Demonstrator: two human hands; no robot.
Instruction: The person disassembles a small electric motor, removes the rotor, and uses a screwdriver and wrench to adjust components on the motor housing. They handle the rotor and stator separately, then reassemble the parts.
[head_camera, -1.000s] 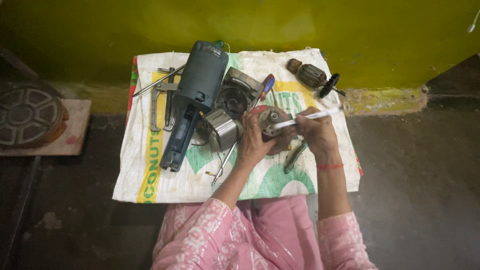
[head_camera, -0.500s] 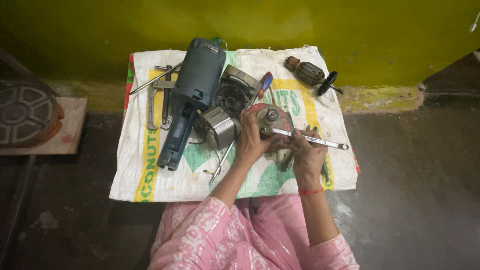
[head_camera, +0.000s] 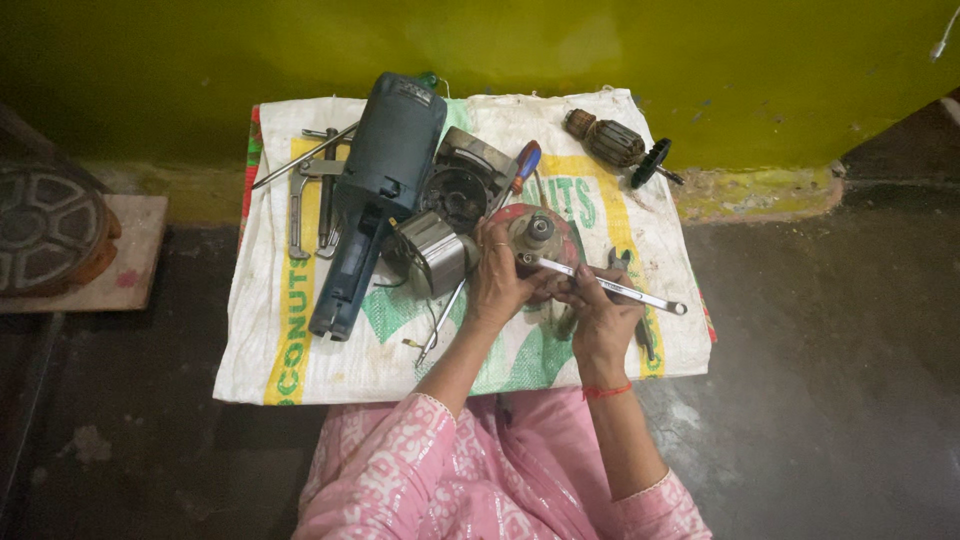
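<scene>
Fingers of the right hand (head_camera: 600, 318) are closed around the shaft of a slim spanner (head_camera: 610, 287), near its middle, and the thumb lies along the metal. Fingers of the left hand (head_camera: 500, 285) are curled over the near edge of a round red gear head (head_camera: 545, 235) and press it down on the white sack (head_camera: 300, 350). One end of the spanner sits at the base of the grey spindle (head_camera: 540, 228), just beyond the left fingertips; the other end sticks out past the right fingers, toward the right edge of the sack. I judge that the step in hand is turning a nut or fastener at the spindle, though the fastener itself is too small to see. The next move, as I judge, calls for a firm swing of the spanner while the left hand keeps the gear head from turning with it; if the ring end is not seated well, it could slip off. Beyond the left fingers lie a metal stator (head_camera: 432, 255) and a blue-grey tool body (head_camera: 385, 170), close together. A screwdriver (head_camera: 522, 166) lies just past the gear head, and an armature (head_camera: 615, 143) is well apart, near the green wall (head_camera: 600, 50).
</scene>
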